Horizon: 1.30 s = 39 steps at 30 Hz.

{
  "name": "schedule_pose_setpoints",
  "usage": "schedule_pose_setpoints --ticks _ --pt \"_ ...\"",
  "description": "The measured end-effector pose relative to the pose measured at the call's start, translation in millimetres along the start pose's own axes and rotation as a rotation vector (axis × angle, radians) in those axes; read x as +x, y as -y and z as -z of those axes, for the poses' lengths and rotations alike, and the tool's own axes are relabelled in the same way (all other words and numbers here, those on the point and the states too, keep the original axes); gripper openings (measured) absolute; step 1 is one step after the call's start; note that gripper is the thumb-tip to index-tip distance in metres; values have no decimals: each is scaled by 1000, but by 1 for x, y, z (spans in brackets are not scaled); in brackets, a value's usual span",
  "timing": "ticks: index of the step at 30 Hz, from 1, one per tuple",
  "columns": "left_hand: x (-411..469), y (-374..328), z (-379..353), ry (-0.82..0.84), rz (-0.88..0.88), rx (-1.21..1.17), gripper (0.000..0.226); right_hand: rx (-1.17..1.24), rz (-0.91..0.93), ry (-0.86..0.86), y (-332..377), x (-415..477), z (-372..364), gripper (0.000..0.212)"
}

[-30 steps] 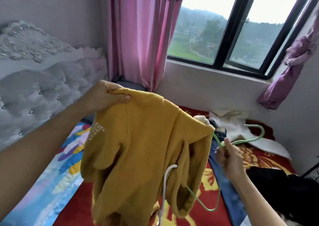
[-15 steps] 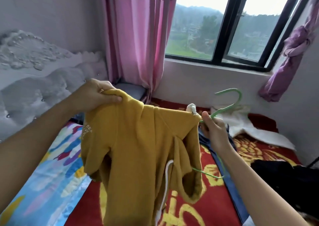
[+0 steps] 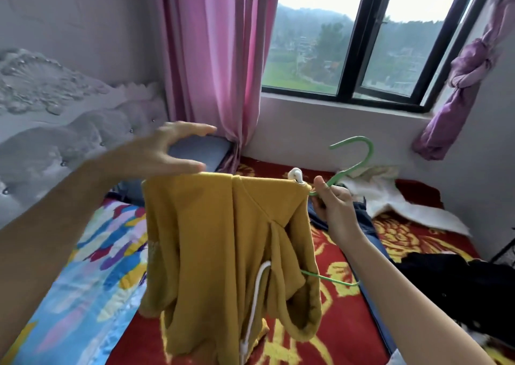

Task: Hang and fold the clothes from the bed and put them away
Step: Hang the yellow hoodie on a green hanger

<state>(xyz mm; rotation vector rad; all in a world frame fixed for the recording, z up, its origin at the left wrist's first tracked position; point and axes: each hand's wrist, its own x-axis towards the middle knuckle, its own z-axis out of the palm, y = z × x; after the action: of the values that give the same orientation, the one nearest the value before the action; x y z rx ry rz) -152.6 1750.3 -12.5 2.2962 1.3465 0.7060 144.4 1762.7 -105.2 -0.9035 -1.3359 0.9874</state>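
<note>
Centrally held item: a mustard-yellow hoodie hangs in the air above the bed, its top edge level and its hood drooping at the lower right.
Hanger: a green hanger with its hook above the hoodie's right shoulder; one thin arm pokes out beside the hood.
Right hand: the right hand has fingers curled round the hanger's neck, just below the hook.
Left hand: the left hand has fingers straight and spread, with the thumb at the hoodie's top left edge; contact cannot be told.
Drawstring: a white cord dangles down the hoodie's front.
Bed, far edge: a white garment and blue jeans.
Bed, right edge: a black garment.
Background: a pink curtain, a window and a padded headboard.
</note>
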Motion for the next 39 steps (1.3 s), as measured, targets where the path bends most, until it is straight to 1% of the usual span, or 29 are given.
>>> schedule_pose_setpoints --ticks 3,4,5,6,7,9,10,11,12,13,14,15,16,17,19,20,21,23,24,25,27,30,32,34,35,36,37,38,39 --pt "22 -30 -39 208 -8 181 50 -41 20 33 5 4 -11 63" --pt "27 -34 -54 215 -26 273 38 -49 31 35 8 5 -13 61" --pt "32 -35 -64 153 -61 354 25 -61 51 33 12 5 -14 58" --pt "34 -34 -68 63 -84 381 16 -73 64 33 17 5 -15 54" --pt "34 -30 -69 -14 -104 347 15 -104 67 30 23 7 -16 51" --pt "38 -26 -66 -86 -120 221 12 -264 124 6 33 12 -14 44" --pt "39 -24 -65 -116 -115 154 7 -418 213 -42 37 15 -12 38" --pt "39 -23 -64 -158 -95 101 10 -620 367 -137 39 17 -8 32" --pt "39 -22 -62 -206 -71 54 15 -807 565 -255 40 16 -1 29" --pt "39 -21 -59 -264 -51 15 17 -895 785 -339 38 10 4 25" --pt "39 -21 -55 -320 -34 -22 14 -897 958 -356 33 -2 5 18" --pt "38 -20 -51 -370 -22 -49 10 -828 1045 -301 22 -18 4 11" --pt "38 -21 -46 -413 -2 -81 7 -746 1033 -206 8 -32 3 7" --pt "37 -21 -41 -442 13 -115 7 -682 937 -103 -10 -44 2 6" --pt "37 -22 -35 -482 26 -184 9 -621 619 -10 -37 -52 -1 12" --pt "37 -25 -34 -489 25 -209 12 -597 471 8 -45 -51 -2 21" --pt "37 -26 -32 -494 20 -227 15 -574 366 36 -48 -48 -4 33" --pt "36 -26 -31 -510 18 -248 20 -503 256 132 -51 -42 -15 65" --pt "35 -27 -30 -520 21 -251 21 -460 191 161 -50 -40 -21 77" --pt "35 -26 -30 -529 22 -254 21 -430 119 158 -49 -37 -27 83" --pt "33 -26 -29 -547 30 -247 22 -447 5 157 -50 -31 -33 77" --pt "27 -29 -32 -564 39 -228 25 -523 -38 324 -53 -29 -43 52" --pt "24 -27 -32 -581 52 -216 28 -646 -49 441 -54 -35 -50 48" --pt "19 -21 -30 -628 68 -218 29 -836 -18 516 -56 -39 -45 45" --pt "16 -15 -28 -663 77 -224 29 -847 5 546 -56 -42 -39 37" --pt "13 -12 -27 -691 94 -222 28 -787 14 562 -54 -44 -31 22" --pt "9 -6 -24 -709 107 -219 26 -709 10 580 -49 -48 -23 14" --pt "6 -2 -22 -722 125 -218 21 -652 -7 603 -42 -51 -15 19" --pt "2 5 -20 -732 139 -224 17 -646 -12 620 -32 -52 -6 20"
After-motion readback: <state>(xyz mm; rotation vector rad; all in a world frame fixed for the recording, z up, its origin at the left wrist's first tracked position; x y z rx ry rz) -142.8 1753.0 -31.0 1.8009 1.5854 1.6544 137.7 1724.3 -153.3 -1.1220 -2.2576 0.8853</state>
